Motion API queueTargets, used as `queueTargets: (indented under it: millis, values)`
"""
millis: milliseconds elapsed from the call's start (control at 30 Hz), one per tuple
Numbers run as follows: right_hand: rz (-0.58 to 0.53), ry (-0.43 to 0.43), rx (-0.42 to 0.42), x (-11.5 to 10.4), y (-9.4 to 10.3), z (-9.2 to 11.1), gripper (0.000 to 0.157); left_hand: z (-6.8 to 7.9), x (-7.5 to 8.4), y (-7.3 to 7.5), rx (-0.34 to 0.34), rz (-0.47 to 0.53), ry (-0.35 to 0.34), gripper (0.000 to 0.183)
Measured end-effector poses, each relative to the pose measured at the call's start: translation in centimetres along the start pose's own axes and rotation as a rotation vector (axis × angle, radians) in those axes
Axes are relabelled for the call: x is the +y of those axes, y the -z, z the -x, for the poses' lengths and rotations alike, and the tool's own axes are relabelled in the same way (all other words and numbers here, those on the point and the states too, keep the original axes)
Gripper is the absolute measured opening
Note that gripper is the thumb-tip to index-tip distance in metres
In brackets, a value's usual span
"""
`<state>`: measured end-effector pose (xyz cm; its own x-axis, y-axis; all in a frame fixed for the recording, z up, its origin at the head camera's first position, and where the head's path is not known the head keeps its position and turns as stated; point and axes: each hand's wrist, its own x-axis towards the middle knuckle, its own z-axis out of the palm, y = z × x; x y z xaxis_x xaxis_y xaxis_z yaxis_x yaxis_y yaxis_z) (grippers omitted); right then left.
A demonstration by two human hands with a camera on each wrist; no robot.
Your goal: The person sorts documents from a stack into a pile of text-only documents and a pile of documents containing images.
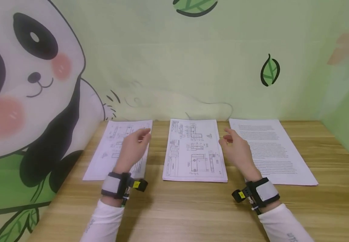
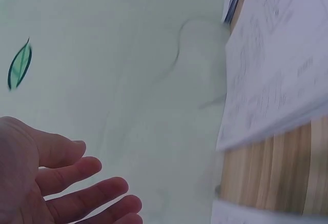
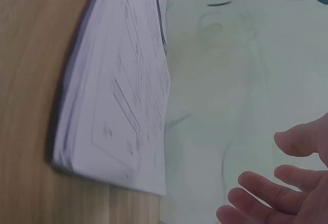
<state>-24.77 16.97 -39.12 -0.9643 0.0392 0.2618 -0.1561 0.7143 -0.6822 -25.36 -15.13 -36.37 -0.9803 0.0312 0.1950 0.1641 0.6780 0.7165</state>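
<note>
Three paper stacks lie side by side on a wooden table. My left hand (image 1: 133,148) is over the left stack (image 1: 102,161), which carries technical drawings and is partly covered by the hand. Between my hands lies the middle stack (image 1: 182,168), also printed with part drawings. My right hand (image 1: 237,149) hovers by the left edge of the right stack (image 1: 271,151), a sheet of dense text lines. In the left wrist view the left hand (image 2: 77,183) has loosely bent fingers and holds nothing. The right hand (image 3: 287,183) likewise shows relaxed fingers with nothing between them.
The wood-grain table (image 1: 186,211) runs up to a pale green wall (image 1: 162,67) behind the papers. A large painted panda (image 1: 68,131) covers the left side, and painted leaves (image 1: 270,70) dot the wall. Each wrist wears a strapped camera (image 1: 141,185).
</note>
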Motion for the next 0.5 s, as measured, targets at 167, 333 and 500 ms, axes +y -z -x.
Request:
queueTargets:
  millis: [167, 333, 500]
  values:
    - [-0.022, -0.007, -0.035, -1.3, -1.4, 0.2, 0.048, 0.1, -3.0, 3.0, 0.042, -0.054, 0.068, 0.043]
    - [-0.023, 0.023, -0.054, -3.1, -2.9, 0.4, 0.047, 0.1, -5.4, 5.0, 0.031, -0.057, 0.167, 0.05]
    - [-0.044, 0.074, -0.077, -5.4, -4.9, 0.1, 0.045, 0.3, -7.7, 6.0, 0.0, -0.034, 0.265, 0.052]
